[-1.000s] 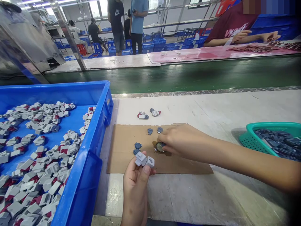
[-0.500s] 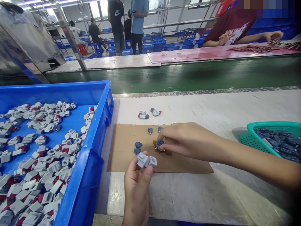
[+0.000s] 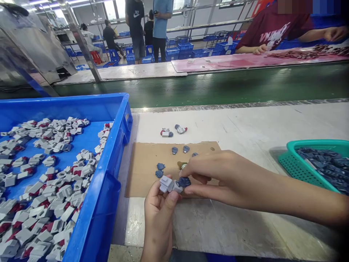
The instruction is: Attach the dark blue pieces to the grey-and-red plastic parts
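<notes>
My left hand (image 3: 159, 214) pinches a light grey plastic toy part (image 3: 165, 184) between thumb and fingers, above the front edge of a cardboard sheet (image 3: 144, 160). A small dark blue plastic piece (image 3: 184, 181) is gripped by the fingertips of my right hand (image 3: 220, 173) at the grey part's right end. The two appear to touch; whether they are joined I cannot tell. Several loose dark blue pieces (image 3: 160, 166) lie on the cardboard. Partly hidden behind my right fingers is a small round metallic item (image 3: 182, 166) on a brownish wet patch.
A large blue crate (image 3: 95, 214) of grey and dark red parts stands left. On the right is a green basket (image 3: 294, 160) of dark blue pieces. Two assembled pieces (image 3: 166, 132) lie beyond the cardboard. A green conveyor belt (image 3: 152, 91) runs behind; a co-worker (image 3: 272, 32) sits across it.
My right hand has moved from the round metallic item toward me, bringing the dark blue piece to the grey part. My left hand has stayed nearly still.
</notes>
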{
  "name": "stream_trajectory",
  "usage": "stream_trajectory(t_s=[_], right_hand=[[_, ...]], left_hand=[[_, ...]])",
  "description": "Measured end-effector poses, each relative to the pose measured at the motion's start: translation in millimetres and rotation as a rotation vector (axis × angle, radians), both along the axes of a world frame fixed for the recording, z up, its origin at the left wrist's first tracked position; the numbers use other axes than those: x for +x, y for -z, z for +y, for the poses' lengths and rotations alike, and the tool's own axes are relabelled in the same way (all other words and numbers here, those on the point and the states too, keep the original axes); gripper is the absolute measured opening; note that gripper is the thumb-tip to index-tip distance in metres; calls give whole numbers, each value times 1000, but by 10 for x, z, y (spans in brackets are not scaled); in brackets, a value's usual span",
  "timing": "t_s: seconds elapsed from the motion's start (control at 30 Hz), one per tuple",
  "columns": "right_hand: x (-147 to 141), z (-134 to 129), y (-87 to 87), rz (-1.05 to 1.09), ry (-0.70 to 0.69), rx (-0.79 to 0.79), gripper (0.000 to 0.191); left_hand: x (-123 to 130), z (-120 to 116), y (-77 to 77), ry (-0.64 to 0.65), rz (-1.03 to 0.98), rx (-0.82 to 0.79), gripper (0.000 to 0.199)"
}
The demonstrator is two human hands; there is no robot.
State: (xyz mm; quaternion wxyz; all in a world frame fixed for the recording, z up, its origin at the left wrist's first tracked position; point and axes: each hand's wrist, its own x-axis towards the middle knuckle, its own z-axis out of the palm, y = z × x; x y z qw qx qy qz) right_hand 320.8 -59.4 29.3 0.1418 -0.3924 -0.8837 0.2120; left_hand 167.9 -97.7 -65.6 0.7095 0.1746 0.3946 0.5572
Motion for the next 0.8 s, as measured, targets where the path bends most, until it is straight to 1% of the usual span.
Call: stream_trajectory(t_s=[0.17,0.37,0.47,0.53,0.63,0.8], right_hand=[[6,2,-15,-60,-17,30,12],[-46,36,-163,-183,-61,-12,8],[-84,56,-188,-220,-61,-22,8],[-98,59,-154,-188,-53,-52,9],[-102,43,-55,-77,-27,-96,11],[-115,3,71,43,23,-108,14]], left_hand=[[8,12,19,-4,-3,3,35],[6,-5,28,62,21,65,33],[0,-10,29,64,26,99,31],[-9,-9,36,60,16,111,29],[-26,-12,51,57,-2,133,25],[-39,-20,58,54,-17,150,21]])
